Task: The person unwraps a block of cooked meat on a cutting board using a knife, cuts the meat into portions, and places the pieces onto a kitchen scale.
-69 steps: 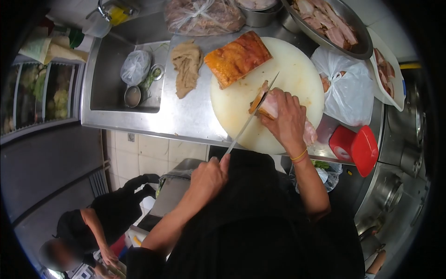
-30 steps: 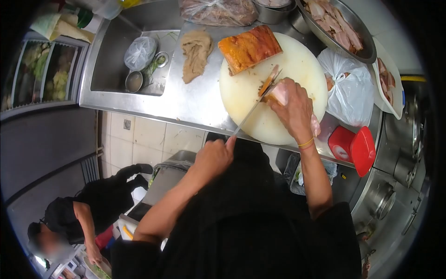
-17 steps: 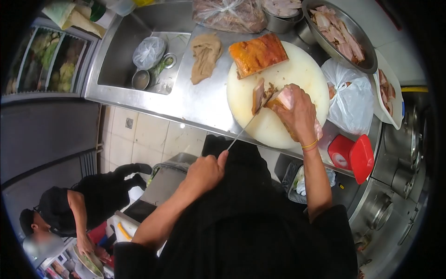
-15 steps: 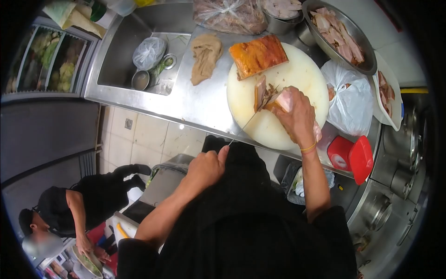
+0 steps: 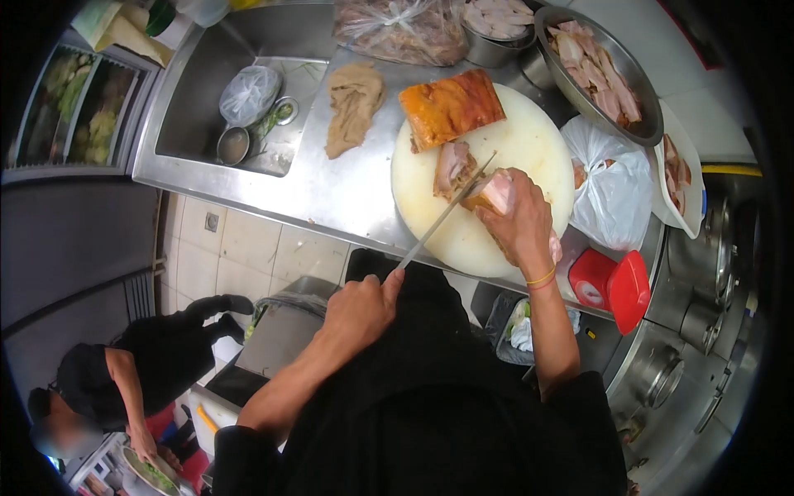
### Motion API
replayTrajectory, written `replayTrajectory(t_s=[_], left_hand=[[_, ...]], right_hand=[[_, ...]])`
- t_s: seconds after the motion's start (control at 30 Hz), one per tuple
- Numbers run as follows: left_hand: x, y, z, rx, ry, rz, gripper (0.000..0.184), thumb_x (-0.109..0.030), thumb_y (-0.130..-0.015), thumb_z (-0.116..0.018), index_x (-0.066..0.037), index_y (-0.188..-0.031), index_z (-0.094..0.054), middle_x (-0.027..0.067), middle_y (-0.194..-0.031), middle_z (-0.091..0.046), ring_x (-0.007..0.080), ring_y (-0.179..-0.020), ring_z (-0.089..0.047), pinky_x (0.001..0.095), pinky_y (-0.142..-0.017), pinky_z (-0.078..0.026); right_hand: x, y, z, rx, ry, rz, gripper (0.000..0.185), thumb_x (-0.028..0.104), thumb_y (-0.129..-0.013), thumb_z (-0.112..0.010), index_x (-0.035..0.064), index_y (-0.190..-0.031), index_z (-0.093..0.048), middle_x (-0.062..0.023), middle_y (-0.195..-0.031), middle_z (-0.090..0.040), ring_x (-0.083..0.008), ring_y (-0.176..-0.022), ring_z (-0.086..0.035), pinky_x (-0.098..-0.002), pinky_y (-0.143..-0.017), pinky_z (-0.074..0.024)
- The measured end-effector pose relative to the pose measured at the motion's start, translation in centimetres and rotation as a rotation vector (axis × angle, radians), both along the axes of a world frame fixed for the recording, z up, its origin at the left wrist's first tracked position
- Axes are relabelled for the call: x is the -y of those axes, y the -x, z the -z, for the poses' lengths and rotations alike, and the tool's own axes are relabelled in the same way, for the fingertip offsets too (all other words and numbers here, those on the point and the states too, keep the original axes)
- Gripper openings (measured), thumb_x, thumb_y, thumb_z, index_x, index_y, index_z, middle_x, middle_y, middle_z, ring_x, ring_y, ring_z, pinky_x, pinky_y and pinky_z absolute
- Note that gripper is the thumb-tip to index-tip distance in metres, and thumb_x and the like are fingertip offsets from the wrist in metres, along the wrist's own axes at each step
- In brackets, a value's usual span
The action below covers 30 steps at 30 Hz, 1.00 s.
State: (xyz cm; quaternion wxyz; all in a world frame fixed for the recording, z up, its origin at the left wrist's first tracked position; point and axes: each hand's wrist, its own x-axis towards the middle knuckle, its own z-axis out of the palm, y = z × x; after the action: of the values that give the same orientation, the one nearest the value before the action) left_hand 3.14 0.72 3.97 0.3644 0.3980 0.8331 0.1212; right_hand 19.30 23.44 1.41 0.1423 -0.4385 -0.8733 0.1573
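Observation:
My left hand [image 5: 361,307] is wrapped round the handle of a long knife [image 5: 444,216], whose blade points up and right over a round white board [image 5: 538,124]. A piece of meat [image 5: 496,192] with a browned edge lies under the fingers of my right hand [image 5: 523,221], right beside the blade. On the blade's other side a cut slice [image 5: 453,168] rests flat on the board. Behind it sits a large block of meat with orange-brown skin [image 5: 452,107], untouched by either hand.
Left of the board are a brown cloth [image 5: 354,107] and a sink [image 5: 190,124]. To the right stand a metal bowl of sliced meat [image 5: 649,132], a tied white bag [image 5: 614,186] and a red scale [image 5: 591,277]. Another person [image 5: 149,355] bends at the lower left.
The slice has come away from the held piece and tipped over to the left. The blade has come up off the board's near edge, back beside the held meat. The view has shifted slightly.

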Motion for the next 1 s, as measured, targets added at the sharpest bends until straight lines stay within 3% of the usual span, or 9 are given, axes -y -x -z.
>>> replayTrajectory(t_s=[0.07,0.23,0.4,0.53,0.63,0.73,0.87,0.97,1.0], left_hand=[[-0.4,-0.3,-2.5,0.031,-0.048,-0.019,0.066,-0.051,-0.106,-0.042,0.002,-0.073,-0.064,0.0337,-0.074,-0.066,0.0507,-0.069,-0.067,0.0561,-0.063,-0.055],[0.0,-0.4,1.6,-0.081,0.054,-0.022,0.064,-0.046,-0.106,-0.044,0.003,-0.07,-0.064,0.0345,-0.074,-0.063,0.0555,-0.075,-0.062,0.0616,-0.073,-0.05],[0.5,0.0,-0.5,-0.003,0.111,-0.027,0.063,-0.045,-0.106,-0.045,0.005,-0.073,-0.064,0.0362,-0.076,-0.063,0.0571,-0.077,-0.061,0.0623,-0.075,-0.049],[-0.6,-0.8,-4.4,0.054,-0.048,-0.094,0.06,-0.044,-0.106,-0.046,0.005,-0.076,-0.063,0.0367,-0.076,-0.061,0.0577,-0.079,-0.06,0.0622,-0.074,-0.047],[-0.4,-1.3,-2.8,-0.017,-0.053,-0.03,0.062,-0.047,-0.106,-0.043,0.003,-0.076,-0.062,0.0347,-0.071,-0.063,0.0546,-0.073,-0.064,0.0614,-0.066,-0.052],[1.0,-0.1,0.4,0.017,0.167,-0.004,0.066,-0.05,-0.106,-0.041,0.006,-0.082,-0.068,0.0371,-0.078,-0.064,0.0548,-0.083,-0.065,0.0602,-0.076,-0.052],[2.5,1.0,-1.7,0.001,0.198,-0.025,0.069,-0.051,-0.105,-0.041,0.007,-0.084,-0.07,0.0377,-0.083,-0.065,0.0565,-0.091,-0.063,0.0589,-0.084,-0.051],[3.6,0.9,-2.3,0.027,0.122,-0.047,0.067,-0.05,-0.105,-0.042,0.007,-0.084,-0.069,0.0369,-0.084,-0.065,0.0555,-0.088,-0.063,0.0586,-0.082,-0.051],[3.8,0.9,-2.7,0.058,0.095,-0.077,0.066,-0.05,-0.105,-0.042,0.007,-0.084,-0.068,0.036,-0.083,-0.065,0.055,-0.087,-0.063,0.058,-0.08,-0.05]], right_hand=[[0.3,0.0,-0.2,0.004,0.008,0.013,0.067,0.023,-0.068,-0.085,0.0066,-0.126,-0.055,-0.0175,-0.107,-0.065,-0.0381,-0.102,-0.062,-0.05,-0.084,-0.0483],[-0.1,0.0,0.0,0.004,0.045,0.017,0.068,0.022,-0.068,-0.085,0.0064,-0.126,-0.054,-0.0174,-0.107,-0.066,-0.0384,-0.102,-0.061,-0.0495,-0.083,-0.0487],[-2.0,-0.8,-0.3,-0.058,0.127,0.013,0.065,0.023,-0.069,-0.085,0.0042,-0.124,-0.056,-0.0191,-0.107,-0.067,-0.0405,-0.102,-0.063,-0.0493,-0.086,-0.0504],[-2.9,-1.2,-0.3,-0.104,0.203,-0.009,0.065,0.025,-0.069,-0.086,0.0032,-0.123,-0.058,-0.0211,-0.108,-0.068,-0.0419,-0.103,-0.063,-0.0486,-0.089,-0.0513],[-2.7,-0.9,-0.3,-0.027,0.189,0.005,0.068,0.024,-0.067,-0.087,0.0028,-0.125,-0.057,-0.0213,-0.11,-0.068,-0.0415,-0.103,-0.064,-0.0484,-0.089,-0.0513],[-3.1,-1.2,0.1,-0.077,0.169,-0.005,0.069,0.025,-0.066,-0.09,0.0019,-0.123,-0.059,-0.0233,-0.111,-0.068,-0.0413,-0.102,-0.066,-0.0451,-0.089,-0.0529],[-7.8,-3.8,3.7,-0.316,0.491,0.002,0.068,0.03,-0.07,-0.091,-0.0025,-0.123,-0.063,-0.0187,-0.107,-0.073,-0.0281,-0.101,-0.07,-0.034,-0.087,-0.0543],[-11.1,-5.8,3.5,-0.456,1.07,0.155,0.069,0.03,-0.071,-0.09,-0.0047,-0.124,-0.064,-0.0158,-0.105,-0.073,-0.024,-0.1,-0.069,-0.0329,-0.086,-0.0547],[-11.6,-6.4,3.7,-0.408,1.1,0.208,0.063,0.027,-0.073,-0.087,-0.0054,-0.123,-0.066,-0.0191,-0.114,-0.07,-0.0277,-0.108,-0.067,-0.0363,-0.091,-0.0538]])
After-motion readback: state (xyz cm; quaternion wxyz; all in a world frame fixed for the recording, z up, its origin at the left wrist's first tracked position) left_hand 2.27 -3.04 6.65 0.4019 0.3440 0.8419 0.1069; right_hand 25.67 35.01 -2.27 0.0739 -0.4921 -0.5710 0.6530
